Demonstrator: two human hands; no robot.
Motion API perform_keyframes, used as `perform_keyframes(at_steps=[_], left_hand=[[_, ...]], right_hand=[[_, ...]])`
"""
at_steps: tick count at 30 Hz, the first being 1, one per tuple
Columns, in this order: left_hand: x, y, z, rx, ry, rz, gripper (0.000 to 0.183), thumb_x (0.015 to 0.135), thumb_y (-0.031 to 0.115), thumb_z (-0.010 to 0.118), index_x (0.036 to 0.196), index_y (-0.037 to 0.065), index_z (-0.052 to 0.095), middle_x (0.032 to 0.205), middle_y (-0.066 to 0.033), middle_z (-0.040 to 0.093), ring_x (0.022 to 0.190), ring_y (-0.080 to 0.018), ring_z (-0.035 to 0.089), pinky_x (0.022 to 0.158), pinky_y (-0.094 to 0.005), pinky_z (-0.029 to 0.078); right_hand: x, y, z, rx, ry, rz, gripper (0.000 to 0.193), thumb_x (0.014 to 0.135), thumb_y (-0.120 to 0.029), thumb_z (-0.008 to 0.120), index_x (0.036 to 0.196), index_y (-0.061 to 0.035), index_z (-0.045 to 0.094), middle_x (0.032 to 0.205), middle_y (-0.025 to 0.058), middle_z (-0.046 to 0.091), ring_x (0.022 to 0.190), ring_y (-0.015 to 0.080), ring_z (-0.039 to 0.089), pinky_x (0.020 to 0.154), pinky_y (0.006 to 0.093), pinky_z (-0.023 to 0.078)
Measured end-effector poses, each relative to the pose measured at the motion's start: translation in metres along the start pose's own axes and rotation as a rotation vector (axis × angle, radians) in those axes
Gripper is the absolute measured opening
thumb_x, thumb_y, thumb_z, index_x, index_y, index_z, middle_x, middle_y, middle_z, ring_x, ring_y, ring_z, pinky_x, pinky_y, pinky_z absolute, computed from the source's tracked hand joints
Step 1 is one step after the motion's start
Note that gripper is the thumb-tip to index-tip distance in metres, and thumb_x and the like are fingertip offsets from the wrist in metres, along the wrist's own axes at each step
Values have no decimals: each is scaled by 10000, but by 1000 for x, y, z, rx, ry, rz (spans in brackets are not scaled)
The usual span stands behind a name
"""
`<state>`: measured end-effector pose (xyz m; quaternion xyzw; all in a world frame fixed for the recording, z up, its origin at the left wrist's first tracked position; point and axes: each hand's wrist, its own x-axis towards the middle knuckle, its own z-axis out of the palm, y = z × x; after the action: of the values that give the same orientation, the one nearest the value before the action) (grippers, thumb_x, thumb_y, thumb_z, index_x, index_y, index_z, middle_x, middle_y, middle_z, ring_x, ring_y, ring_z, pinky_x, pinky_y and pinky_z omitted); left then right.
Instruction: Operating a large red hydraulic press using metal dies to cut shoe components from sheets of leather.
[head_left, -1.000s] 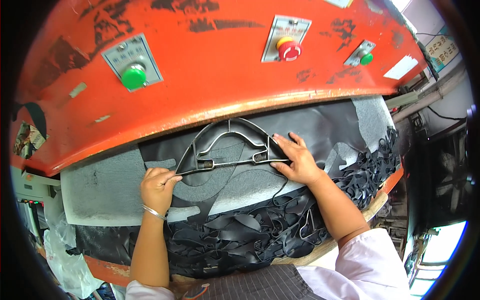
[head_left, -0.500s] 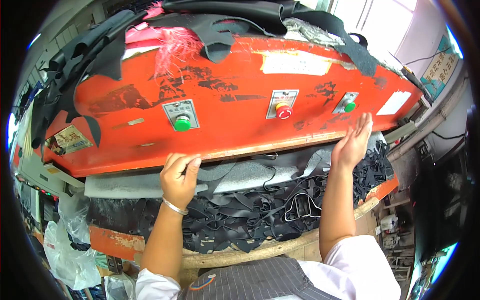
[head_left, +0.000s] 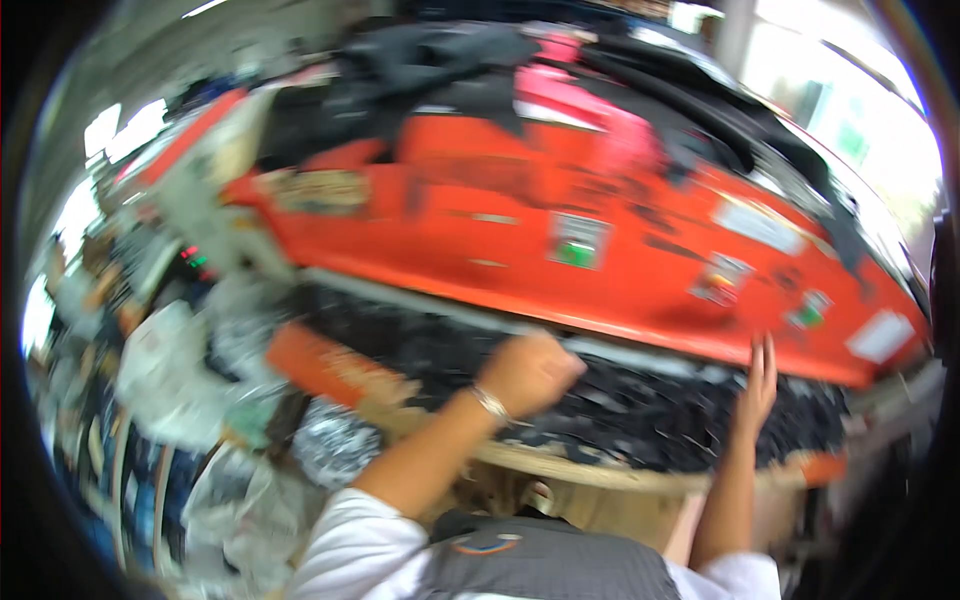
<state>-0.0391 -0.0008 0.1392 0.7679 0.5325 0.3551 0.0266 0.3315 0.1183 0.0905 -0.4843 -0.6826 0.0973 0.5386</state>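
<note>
My left hand (head_left: 530, 375) is above the black scraps, just in front of the red press's lower edge. Its fingers look curled into a fist, though motion blurs them, and nothing shows in it. A bracelet (head_left: 490, 404) circles that wrist. Farther right, my right hand (head_left: 758, 388) is open, its fingers stretched upward before the red press (head_left: 480, 260) below the right green button (head_left: 810, 314). A red button (head_left: 720, 288) and another green button (head_left: 576, 252) sit on the press's front. Tangled black offcuts (head_left: 640, 410) cover the bed beneath both hands.
Black sheets (head_left: 430, 60) and pink material (head_left: 570, 95) drape over the press's top. Clear plastic bags (head_left: 165, 375) stand at the left, beside an orange bed end (head_left: 315, 360). A pale rail (head_left: 590, 477) runs along the front of the bed.
My view has swung left, so the press sits farther right and more of the left side shows. My left hand has moved out from the press's edge over the scraps; my right hand is lower.
</note>
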Motion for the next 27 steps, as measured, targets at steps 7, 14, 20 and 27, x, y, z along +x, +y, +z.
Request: perform_keyframes(at_steps=[7, 14, 20, 27], left_hand=[[-91, 44, 141, -86, -354, -230, 296, 896, 361, 549, 859, 115, 708, 863, -58, 607, 926, -256, 581, 827, -399, 467], [-72, 55, 156, -7, -148, -257, 261, 853, 300, 564, 740, 98, 685, 824, -61, 596, 893, -242, 565, 804, -397, 440], [-83, 65, 161, -22, -206, -243, 306, 777, 325, 588, 698, 51, 699, 782, -117, 651, 857, -295, 616, 768, -426, 471], [-71, 39, 119, -571, -622, -85, 394, 828, 382, 614, 622, 48, 651, 667, -170, 635, 598, -341, 618, 558, -449, 460]], right_hand=[[-133, -54, -17, -152, -857, -304, 486, 612, -118, 785, 1048, 25, 623, 989, 194, 623, 928, 382, 561, 856, 452, 444], [-129, -63, 11, -370, -745, -274, 421, 494, -74, 827, 848, -15, 606, 815, 150, 546, 807, 359, 521, 706, 445, 437], [-147, -70, -17, -430, -854, -289, 427, 512, -137, 824, 872, -15, 629, 824, 163, 566, 815, 368, 547, 706, 443, 455], [-101, -46, -68, -196, -964, 81, 481, 670, -150, 758, 1104, 18, 639, 1108, 196, 634, 1065, 332, 587, 910, 384, 451]])
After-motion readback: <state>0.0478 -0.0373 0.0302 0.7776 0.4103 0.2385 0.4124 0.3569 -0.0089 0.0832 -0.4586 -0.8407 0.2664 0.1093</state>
